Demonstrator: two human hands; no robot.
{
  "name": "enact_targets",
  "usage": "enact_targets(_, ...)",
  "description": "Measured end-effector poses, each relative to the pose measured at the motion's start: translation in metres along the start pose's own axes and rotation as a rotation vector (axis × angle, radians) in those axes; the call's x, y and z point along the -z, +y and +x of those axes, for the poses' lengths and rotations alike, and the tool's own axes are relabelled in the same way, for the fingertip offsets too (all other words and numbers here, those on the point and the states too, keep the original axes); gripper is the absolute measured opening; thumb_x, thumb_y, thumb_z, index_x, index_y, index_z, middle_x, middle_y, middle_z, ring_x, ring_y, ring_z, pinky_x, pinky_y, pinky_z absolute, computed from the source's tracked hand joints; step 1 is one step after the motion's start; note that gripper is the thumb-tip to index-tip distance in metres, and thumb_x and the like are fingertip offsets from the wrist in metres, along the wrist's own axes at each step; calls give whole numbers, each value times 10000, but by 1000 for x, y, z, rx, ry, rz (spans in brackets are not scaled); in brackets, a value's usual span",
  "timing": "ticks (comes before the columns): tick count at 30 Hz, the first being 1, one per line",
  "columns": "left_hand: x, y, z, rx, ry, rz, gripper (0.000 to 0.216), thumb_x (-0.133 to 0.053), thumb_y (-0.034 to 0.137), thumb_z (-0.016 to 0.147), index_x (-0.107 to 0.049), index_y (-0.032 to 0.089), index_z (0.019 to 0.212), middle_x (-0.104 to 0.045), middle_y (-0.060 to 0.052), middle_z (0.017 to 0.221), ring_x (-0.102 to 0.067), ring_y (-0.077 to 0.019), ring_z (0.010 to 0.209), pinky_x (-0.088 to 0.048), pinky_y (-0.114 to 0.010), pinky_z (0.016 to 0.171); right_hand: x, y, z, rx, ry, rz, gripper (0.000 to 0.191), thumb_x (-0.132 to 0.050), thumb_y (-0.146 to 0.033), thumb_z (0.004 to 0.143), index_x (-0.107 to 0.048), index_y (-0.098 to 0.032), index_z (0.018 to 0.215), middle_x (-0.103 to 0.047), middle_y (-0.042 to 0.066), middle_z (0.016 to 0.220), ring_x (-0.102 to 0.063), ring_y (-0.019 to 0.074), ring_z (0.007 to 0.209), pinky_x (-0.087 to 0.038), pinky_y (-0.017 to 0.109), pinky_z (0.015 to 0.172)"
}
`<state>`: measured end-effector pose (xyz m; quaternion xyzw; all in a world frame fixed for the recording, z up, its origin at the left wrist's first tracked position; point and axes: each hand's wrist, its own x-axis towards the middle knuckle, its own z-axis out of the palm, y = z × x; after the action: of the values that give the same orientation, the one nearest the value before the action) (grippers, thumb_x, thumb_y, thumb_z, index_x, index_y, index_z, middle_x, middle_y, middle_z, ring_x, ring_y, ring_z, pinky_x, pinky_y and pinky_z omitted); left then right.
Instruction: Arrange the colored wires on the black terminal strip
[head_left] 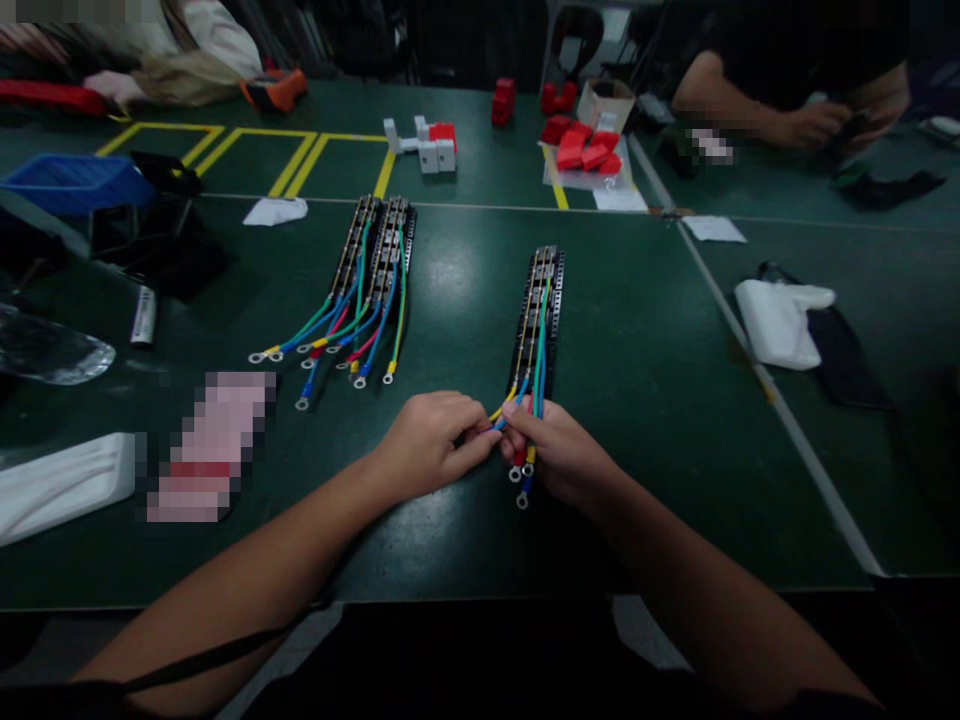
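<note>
In front of me on the green table lies a long black terminal strip (536, 310) with coloured wires coming off its near end. My right hand (559, 445) is closed round the bundle of wires (540, 375), their ring terminals (523, 485) sticking out below it. My left hand (442, 440) pinches the ends of a yellow and a blue wire (504, 408) beside the right fingers; the fingers hide the tips. Farther left, two similar wired strips (375, 250) lie side by side, their ring-ended wires (337, 345) fanned toward me.
Left are a blue bin (75, 182), a clear plastic bottle (56, 345), a small white tube (143, 315) and a white case (71, 485). Red parts (589, 148) and grey-white blocks (437, 148) sit farther back. A white object (784, 320) lies right. Two other people work across the table.
</note>
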<state>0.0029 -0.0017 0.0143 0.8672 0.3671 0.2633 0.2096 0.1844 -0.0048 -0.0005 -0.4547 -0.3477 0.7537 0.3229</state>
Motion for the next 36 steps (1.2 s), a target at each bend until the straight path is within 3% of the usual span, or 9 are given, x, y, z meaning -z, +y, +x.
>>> enact_targets(8, -1, 0, 0, -28, -32, 59, 291, -442, 291, 937, -604, 146, 745, -544, -3, 635, -486, -120, 602, -348, -251, 586, 0, -1, 1, 11, -29, 62, 347, -655, -409, 801, -481, -179, 609, -482, -46, 508, -482, 86, 490, -380, 223, 507)
enact_targets(15, -2, 0, 1, -20, 19, -5, 263, -524, 292, 892, -577, 147, 680, -529, 14, 598, -471, -104, 568, -340, -233, 555, 2, -1, 1, 0, -41, 31, 353, -621, -396, 827, -492, -172, 586, -530, -22, 508, -473, 79, 469, -368, 223, 505)
enact_targets(25, -7, -4, -1, -97, 14, 117, 295, -438, 284, 939, -597, 152, 728, -530, 0, 613, -467, -128, 584, -343, -274, 573, 2, -1, 2, 7, -69, 72, 337, -657, -393, 797, -492, -177, 598, -505, -36, 498, -473, 86, 480, -357, 224, 497)
enact_targets(36, -10, -7, -3, -116, 68, 135, 265, -473, 290, 921, -594, 163, 722, -526, 8, 605, -456, -130, 578, -343, -284, 581, 3, -1, 2, 0, -69, 64, 358, -659, -422, 790, -492, -173, 595, -520, -27, 509, -491, 87, 487, -378, 224, 509)
